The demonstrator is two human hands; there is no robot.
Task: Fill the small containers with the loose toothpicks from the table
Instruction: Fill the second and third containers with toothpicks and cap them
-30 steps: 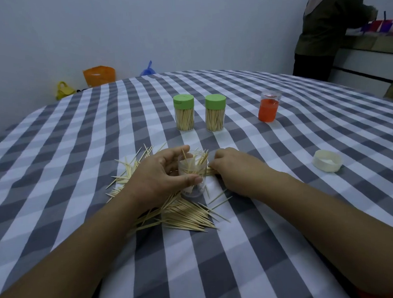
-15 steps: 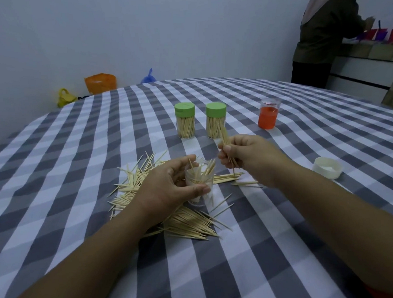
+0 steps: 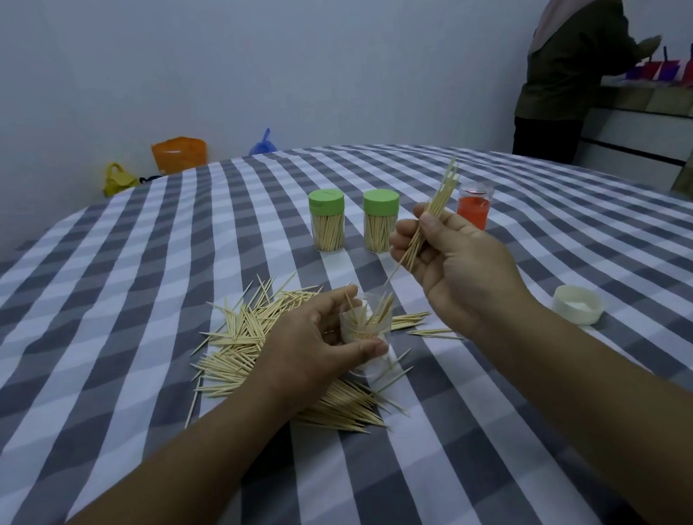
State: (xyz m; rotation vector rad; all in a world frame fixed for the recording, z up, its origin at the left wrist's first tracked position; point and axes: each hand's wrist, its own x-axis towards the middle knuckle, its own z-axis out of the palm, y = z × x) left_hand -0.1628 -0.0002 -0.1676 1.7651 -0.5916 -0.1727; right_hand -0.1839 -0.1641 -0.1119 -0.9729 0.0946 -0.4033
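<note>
A clear small container [image 3: 369,334] stands on the checked tablecloth with a few toothpicks leaning inside it. My left hand [image 3: 314,346] grips it from the left. My right hand [image 3: 455,263] is raised above and to the right of it, pinching a bundle of toothpicks [image 3: 435,211] that points up and to the right. Loose toothpicks [image 3: 244,343] lie in a heap on the cloth around and under my left hand. Two filled containers with green lids [image 3: 327,220] [image 3: 381,221] stand behind.
A clear cup with an orange lid inside [image 3: 473,208] stands right of the green-lidded pair. A white lid [image 3: 577,304] lies at the right. A person [image 3: 577,61] stands at a counter at the back right. Orange, yellow and blue things [image 3: 179,153] sit beyond the table's far edge.
My right hand picked a bundle of toothpicks off the cloth beside the container and lifted it up and to the right. My left hand stayed on the clear container.
</note>
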